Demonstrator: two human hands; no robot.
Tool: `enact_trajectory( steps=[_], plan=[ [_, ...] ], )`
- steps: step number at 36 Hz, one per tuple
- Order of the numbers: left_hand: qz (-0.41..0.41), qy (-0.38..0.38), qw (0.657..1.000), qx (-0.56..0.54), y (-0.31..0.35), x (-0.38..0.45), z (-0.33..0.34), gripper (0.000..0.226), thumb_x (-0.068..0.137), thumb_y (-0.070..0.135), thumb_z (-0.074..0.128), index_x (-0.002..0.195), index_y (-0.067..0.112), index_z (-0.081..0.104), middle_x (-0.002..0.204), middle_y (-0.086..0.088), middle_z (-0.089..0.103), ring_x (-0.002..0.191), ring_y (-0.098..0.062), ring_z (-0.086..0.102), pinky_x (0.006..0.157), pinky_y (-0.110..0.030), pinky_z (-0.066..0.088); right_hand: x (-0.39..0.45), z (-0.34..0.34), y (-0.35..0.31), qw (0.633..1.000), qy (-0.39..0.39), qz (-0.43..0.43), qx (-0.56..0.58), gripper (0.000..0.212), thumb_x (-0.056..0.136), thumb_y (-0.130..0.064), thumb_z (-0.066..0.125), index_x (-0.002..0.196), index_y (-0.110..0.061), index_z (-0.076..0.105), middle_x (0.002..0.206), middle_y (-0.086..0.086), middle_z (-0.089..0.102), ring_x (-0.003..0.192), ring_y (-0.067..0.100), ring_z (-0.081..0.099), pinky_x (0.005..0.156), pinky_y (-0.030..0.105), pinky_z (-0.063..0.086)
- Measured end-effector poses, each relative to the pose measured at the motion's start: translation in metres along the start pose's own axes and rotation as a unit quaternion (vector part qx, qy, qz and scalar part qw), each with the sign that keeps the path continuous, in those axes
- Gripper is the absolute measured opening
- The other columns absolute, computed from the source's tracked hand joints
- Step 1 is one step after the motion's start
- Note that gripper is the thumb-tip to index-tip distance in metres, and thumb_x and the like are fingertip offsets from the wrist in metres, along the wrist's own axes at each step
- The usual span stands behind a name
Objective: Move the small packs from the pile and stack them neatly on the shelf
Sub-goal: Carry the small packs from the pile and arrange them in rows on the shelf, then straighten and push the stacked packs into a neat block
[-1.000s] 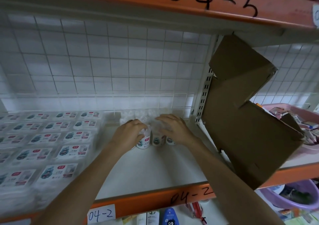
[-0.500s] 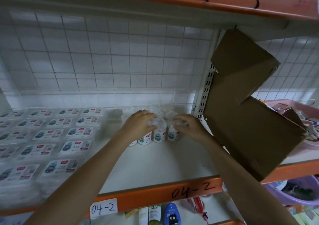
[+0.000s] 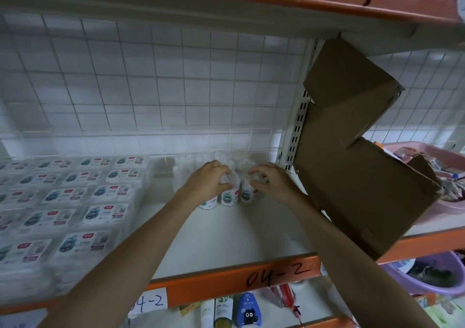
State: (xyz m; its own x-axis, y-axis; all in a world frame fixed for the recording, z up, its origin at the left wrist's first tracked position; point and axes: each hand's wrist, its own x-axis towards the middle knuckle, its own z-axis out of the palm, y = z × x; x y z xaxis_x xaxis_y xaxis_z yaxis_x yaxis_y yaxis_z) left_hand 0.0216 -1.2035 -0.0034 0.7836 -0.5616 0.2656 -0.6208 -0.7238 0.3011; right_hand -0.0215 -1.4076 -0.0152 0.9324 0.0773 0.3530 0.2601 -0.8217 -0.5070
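- Just nearer than both grips: bare shelf [image 3: 226,239], free for further rows.
- Left hand [image 3: 206,181] and right hand [image 3: 273,183]: each grip pinching a small pack [image 3: 227,196] by its crinkled top, apparently to align the row.
- Beyond the grips: more packs against the wire grid [image 3: 151,88].

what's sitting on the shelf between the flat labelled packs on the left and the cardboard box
In the head view, a row of small upright packs, with both hands on them.

The white shelf [image 3: 226,239] with an orange front rail bears flat labelled packs [image 3: 100,212] at left, small wrapped packs [image 3: 229,196] at the back, and a cardboard box [image 3: 352,176] at right.
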Motion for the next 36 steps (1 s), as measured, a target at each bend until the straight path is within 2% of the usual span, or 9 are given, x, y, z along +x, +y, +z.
enact_trajectory(
  steps=[5,8,12,15,19,24,28,32,36],
  plan=[
    [0.014,0.021,0.998,-0.056,-0.004,-0.002,-0.018,0.043,0.086,0.040,0.060,0.123,0.018,0.058,0.123,-0.006,0.052,0.116,-0.021,0.046,0.098,-0.032,0.037,0.003,-0.001,-0.002,1.000,0.010,-0.020,-0.020,0.037,0.080,-0.025,0.071,0.115,-0.019,0.062,0.119,0.005,0.048,0.115,0.020,0.046,0.099,0.030,0.037],
    [0.007,0.037,0.998,-0.058,-0.015,-0.007,-0.039,0.034,0.089,0.034,0.057,0.119,0.018,0.060,0.118,-0.006,0.055,0.110,-0.021,0.050,0.089,-0.026,0.035,0.006,0.005,-0.014,0.997,0.033,-0.064,-0.012,0.038,0.078,-0.019,0.074,0.114,-0.013,0.064,0.122,0.010,0.050,0.117,0.024,0.046,0.102,0.032,0.036],
    [-0.024,0.002,0.999,-0.031,-0.035,-0.021,-0.062,0.028,0.088,0.030,0.061,0.113,0.018,0.064,0.112,-0.006,0.058,0.103,-0.019,0.054,0.088,-0.031,0.042,0.016,0.025,-0.039,0.992,-0.001,-0.117,-0.052,0.034,0.080,-0.024,0.069,0.112,-0.013,0.066,0.119,0.009,0.058,0.111,0.025,0.052,0.097,0.029,0.036],
    [-0.044,-0.029,0.999,-0.013,-0.046,-0.032,-0.072,0.030,0.085,0.026,0.065,0.113,0.018,0.064,0.110,-0.004,0.059,0.096,-0.014,0.052,0.084,-0.027,0.042,0.022,0.041,-0.057,0.986,-0.017,-0.143,-0.083,0.032,0.081,-0.026,0.066,0.112,-0.015,0.066,0.116,0.007,0.062,0.106,0.027,0.056,0.095,0.031,0.039],
    [-0.046,-0.079,0.996,0.011,-0.052,-0.040,-0.064,0.035,0.083,0.019,0.066,0.117,0.015,0.061,0.111,-0.004,0.058,0.102,-0.017,0.054,0.085,-0.024,0.041,0.028,0.053,-0.069,0.982,-0.040,-0.133,-0.126,0.031,0.081,-0.026,0.066,0.109,-0.015,0.065,0.112,0.007,0.064,0.102,0.029,0.057,0.090,0.038,0.045],
    [-0.042,-0.048,0.998,0.019,-0.052,-0.044,-0.055,0.033,0.084,0.017,0.063,0.117,0.015,0.060,0.110,-0.007,0.054,0.102,-0.020,0.052,0.081,-0.022,0.037,0.027,0.057,-0.069,0.984,-0.023,-0.117,-0.132,0.030,0.082,-0.024,0.065,0.109,-0.010,0.062,0.110,0.010,0.062,0.102,0.030,0.054,0.088,0.037,0.045],
    [-0.052,-0.038,0.997,0.038,-0.049,-0.050,-0.054,0.040,0.085,0.026,0.062,0.123,0.016,0.055,0.120,-0.009,0.051,0.113,-0.025,0.047,0.093,-0.034,0.040,0.027,0.059,-0.070,0.984,-0.023,-0.121,-0.130,0.034,0.080,-0.028,0.068,0.109,-0.011,0.062,0.114,0.010,0.061,0.109,0.032,0.052,0.094,0.038,0.041],
    [-0.043,0.043,0.998,0.033,-0.039,-0.063,-0.061,0.047,0.087,0.030,0.059,0.130,0.015,0.047,0.129,-0.009,0.047,0.121,-0.025,0.040,0.099,-0.036,0.036,0.015,0.055,-0.086,0.992,0.035,-0.111,-0.046,0.036,0.081,-0.023,0.069,0.113,-0.010,0.061,0.120,0.010,0.057,0.115,0.030,0.045,0.097,0.034,0.034],
    [-0.007,0.122,0.992,-0.014,-0.033,-0.084,-0.055,0.042,0.086,0.030,0.059,0.125,0.015,0.052,0.122,-0.007,0.053,0.115,-0.024,0.047,0.095,-0.037,0.040,-0.006,0.056,-0.103,0.987,0.074,-0.140,0.000,0.037,0.082,-0.038,0.053,0.107,-0.012,0.062,0.111,0.004,0.060,0.104,0.023,0.052,0.091,0.035,0.040]
  ],
)
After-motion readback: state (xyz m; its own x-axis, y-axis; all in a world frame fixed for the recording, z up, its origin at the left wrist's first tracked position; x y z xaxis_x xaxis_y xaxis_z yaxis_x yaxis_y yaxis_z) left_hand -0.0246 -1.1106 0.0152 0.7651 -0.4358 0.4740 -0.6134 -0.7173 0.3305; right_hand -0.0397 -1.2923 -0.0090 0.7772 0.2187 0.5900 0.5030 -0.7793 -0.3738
